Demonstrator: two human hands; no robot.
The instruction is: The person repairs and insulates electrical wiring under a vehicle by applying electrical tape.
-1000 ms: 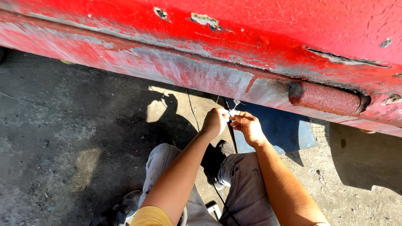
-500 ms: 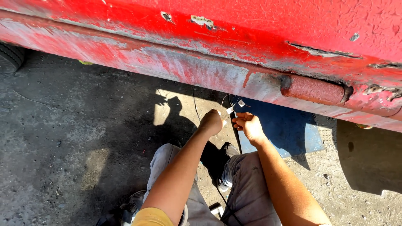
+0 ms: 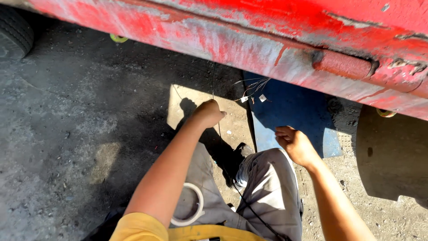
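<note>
A long red vehicle body (image 3: pixel 276 27) with scuffed, peeling paint runs across the top of the view, grey bare patches along its lower edge and a red cylindrical bar (image 3: pixel 342 66) fixed near the right. Below it lies dark, gritty ground (image 3: pixel 67 134), with a black tyre (image 3: pixel 14 32) at the far left. A blue sheet (image 3: pixel 296 111) lies flat under the body, beside a pale piece of cardboard (image 3: pixel 189 100) lit by the sun. The person sits on the ground in grey trousers (image 3: pixel 267 192) and a yellow shirt (image 3: pixel 138 227), with a white ring of tape (image 3: pixel 189 204) resting on the lap.

The left hand (image 3: pixel 208 114) is raised over the cardboard, its fingers curled together into a loose fist; whether it pinches the thin dark wire (image 3: pixel 219 129) running past it cannot be told. The right hand (image 3: pixel 295 145) hovers over the edge of the blue sheet, fingers curled in, apparently holding nothing. A bundle of thin wires with small white tags (image 3: pixel 254 91) hangs from beneath the body, above and between the two hands, touching neither.
</note>
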